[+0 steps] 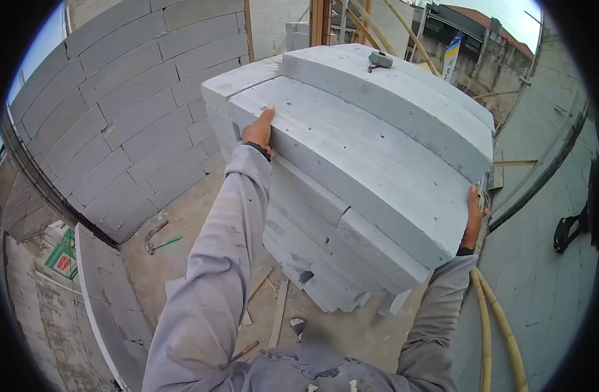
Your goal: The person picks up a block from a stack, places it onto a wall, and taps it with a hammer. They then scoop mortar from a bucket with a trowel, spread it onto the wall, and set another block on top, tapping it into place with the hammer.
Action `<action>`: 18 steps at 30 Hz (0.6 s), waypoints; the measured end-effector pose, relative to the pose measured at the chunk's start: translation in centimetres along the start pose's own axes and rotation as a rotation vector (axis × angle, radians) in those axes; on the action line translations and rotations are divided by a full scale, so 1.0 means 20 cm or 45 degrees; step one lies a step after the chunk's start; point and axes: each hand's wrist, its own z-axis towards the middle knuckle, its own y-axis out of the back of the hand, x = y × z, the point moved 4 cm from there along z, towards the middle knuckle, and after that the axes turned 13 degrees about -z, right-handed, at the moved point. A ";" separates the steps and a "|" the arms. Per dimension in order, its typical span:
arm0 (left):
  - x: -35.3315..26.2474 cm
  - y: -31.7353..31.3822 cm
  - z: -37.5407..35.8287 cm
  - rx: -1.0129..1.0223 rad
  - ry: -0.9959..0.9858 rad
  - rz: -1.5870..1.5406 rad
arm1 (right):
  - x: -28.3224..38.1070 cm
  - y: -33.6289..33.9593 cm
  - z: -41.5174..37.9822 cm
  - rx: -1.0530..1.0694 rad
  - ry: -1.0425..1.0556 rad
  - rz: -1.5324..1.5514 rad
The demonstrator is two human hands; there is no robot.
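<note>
A long light-grey aerated concrete block (pixel 358 157) lies on top of a stack of similar blocks. My left hand (pixel 259 130) grips its front edge near the left end, one digit stretched over the top face and the other fingers hidden. At the far right end, my right hand (pixel 471 219) is pressed round the block's short side, its fingers partly out of sight. Behind this block, another block (pixel 391 91) sits higher, with a grey tape measure (pixel 380 60) resting on it. Lower blocks (pixel 378 248) stick out unevenly underneath.
A block wall (pixel 136 98) stands at the left. A hammer (pixel 156 235) and a green-handled tool (pixel 167 245) lie on the floor. Wood strips (pixel 279 313) are near my feet. Bamboo poles (pixel 487 326) lean at the right. Part of another person's shoe (pixel 564 234) shows far right.
</note>
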 end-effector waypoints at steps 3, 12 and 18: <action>-0.03 -0.19 0.09 0.166 0.011 -0.264 | 0.20 0.02 0.18 -0.152 0.391 -0.248; -0.03 0.25 -0.43 0.188 0.026 -0.328 | 0.25 0.03 -0.38 0.037 0.123 -0.166; 0.06 0.20 -0.67 0.167 0.074 -0.444 | 0.24 0.00 -0.44 0.220 -0.083 0.132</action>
